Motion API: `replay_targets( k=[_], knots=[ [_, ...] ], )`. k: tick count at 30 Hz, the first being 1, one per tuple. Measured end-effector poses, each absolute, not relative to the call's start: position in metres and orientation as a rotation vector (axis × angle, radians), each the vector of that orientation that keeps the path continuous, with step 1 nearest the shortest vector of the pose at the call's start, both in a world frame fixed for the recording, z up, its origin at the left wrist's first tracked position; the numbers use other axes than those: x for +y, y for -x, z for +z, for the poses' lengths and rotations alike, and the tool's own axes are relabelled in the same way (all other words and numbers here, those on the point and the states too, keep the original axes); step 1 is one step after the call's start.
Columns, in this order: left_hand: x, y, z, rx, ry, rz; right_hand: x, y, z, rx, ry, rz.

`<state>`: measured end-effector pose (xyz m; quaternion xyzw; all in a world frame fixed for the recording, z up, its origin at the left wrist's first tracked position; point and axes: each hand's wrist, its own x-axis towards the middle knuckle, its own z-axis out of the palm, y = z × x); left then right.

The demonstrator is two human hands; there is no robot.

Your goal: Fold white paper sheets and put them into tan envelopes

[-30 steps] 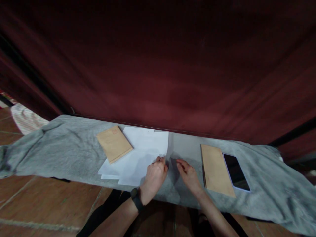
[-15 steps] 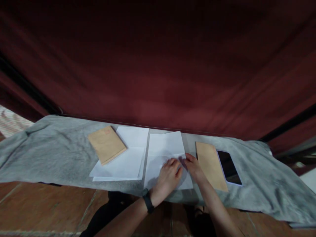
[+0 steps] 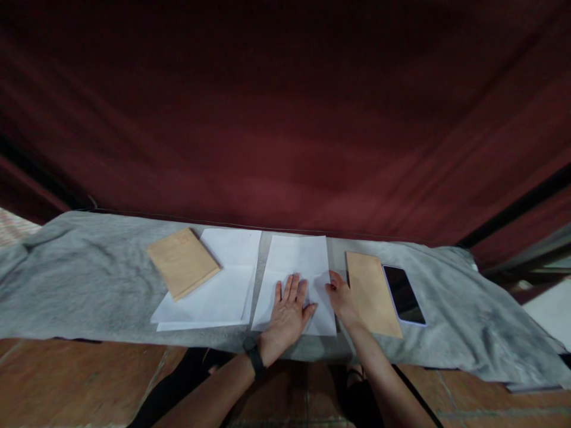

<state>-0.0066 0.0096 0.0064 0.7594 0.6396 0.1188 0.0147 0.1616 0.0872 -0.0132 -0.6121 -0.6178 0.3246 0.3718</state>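
grey cloth point(image 3: 98, 267) — two hands point(image 3: 288, 321) point(image 3: 342, 301) touch one sheet point(image 3: 298, 252).

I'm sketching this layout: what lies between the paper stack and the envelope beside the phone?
In the head view, a white sheet lies there, the left hand spread on it, the right hand at its right edge.

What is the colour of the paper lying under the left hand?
White; the paper under the left hand shows best in the head view.
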Motion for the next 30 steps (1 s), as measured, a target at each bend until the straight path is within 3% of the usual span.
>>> replay_targets(
  k=[6, 14, 21, 30],
  knots=[
    [0.01, -0.001, 0.001, 2.06, -2.339, 0.4, 0.076, -0.159, -0.003, -1.733, 1.524, 0.43],
    [0.012, -0.007, -0.014, 2.11, -2.37, 0.346, 0.059, -0.112, -0.004, -1.956, 1.342, 0.669],
    [0.013, 0.02, -0.007, 2.165, -2.257, 0.34, 0.045, -0.118, -0.01, -2.247, 1.379, 0.3],
    [0.002, 0.051, -0.008, 2.292, -2.224, 0.419, 0.039, -0.132, -0.021, -2.125, 1.514, 0.05]
  ],
)
